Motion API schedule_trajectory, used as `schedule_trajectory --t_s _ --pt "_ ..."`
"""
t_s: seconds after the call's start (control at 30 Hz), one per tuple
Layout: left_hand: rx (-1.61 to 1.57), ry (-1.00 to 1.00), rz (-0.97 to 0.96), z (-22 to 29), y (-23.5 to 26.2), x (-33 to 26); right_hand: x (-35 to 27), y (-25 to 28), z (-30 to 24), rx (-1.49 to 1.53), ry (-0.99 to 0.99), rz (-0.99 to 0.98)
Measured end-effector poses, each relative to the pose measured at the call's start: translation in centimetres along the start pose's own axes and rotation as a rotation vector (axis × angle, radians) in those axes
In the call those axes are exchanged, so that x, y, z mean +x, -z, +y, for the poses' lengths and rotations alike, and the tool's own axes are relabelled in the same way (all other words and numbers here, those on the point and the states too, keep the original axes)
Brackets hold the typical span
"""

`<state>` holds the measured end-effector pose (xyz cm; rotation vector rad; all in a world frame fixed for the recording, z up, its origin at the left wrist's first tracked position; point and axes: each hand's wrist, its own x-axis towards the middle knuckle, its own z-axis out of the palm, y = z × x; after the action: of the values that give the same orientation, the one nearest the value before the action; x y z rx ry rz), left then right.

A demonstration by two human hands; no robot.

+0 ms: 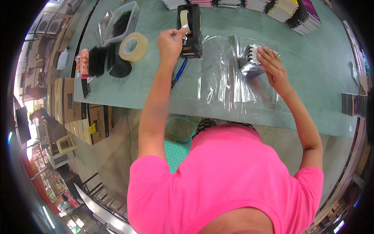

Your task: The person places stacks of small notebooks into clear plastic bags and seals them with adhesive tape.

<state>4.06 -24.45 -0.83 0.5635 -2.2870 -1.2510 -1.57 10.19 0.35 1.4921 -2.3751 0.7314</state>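
Observation:
My left hand (172,42) pinches the end of the tape, fingertips closed, at the front of a black tape dispenser (196,23). A pale roll of tape (184,18) sits in the dispenser. Over to the right, a small stack of ring-bound notebooks (249,57) lies on a transparent plastic sheet (218,78), with film folded around it. My right hand (274,68) rests flat on the right side of the stack, fingers stretched out. Blue-handled pliers or cutters (179,72) lie just below the dispenser, partly hidden by my left forearm.
A wide tape roll (133,47), black binding combs (98,60) and a transparent plastic tub (134,17) occupy the table's left. Several notebook stacks (283,9) line the far edge. Another dark stack (349,104) is at the right. Cardboard boxes (70,100) stand beyond the table's left end.

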Motion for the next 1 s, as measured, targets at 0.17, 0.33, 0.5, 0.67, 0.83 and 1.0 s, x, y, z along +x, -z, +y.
schedule_trajectory --t_s 0.17,0.33,0.5,0.67,0.83,1.0 --pt "-0.511 0.499 -0.137 -1.3 1.4 -6.8 -0.3 0.4 0.1 0.016 0.021 0.010" --pt "0.712 0.046 -0.107 0.9 3.5 -5.5 0.2 0.4 -0.1 0.172 0.020 0.013" --pt "-0.590 0.291 -0.167 10.1 -3.5 -11.3 -0.2 0.3 0.4 0.303 -0.058 -0.001" --pt "-0.632 0.344 -0.170 11.9 -12.5 -14.9 0.1 0.3 0.5 0.308 0.012 0.000" --pt "-0.184 0.131 0.029 10.1 -15.0 -14.8 0.0 0.9 0.8 0.409 0.006 -0.005" --pt "0.098 -0.009 -0.013 5.7 -12.6 -13.9 0.4 0.3 1.1 0.543 -0.190 -0.049"
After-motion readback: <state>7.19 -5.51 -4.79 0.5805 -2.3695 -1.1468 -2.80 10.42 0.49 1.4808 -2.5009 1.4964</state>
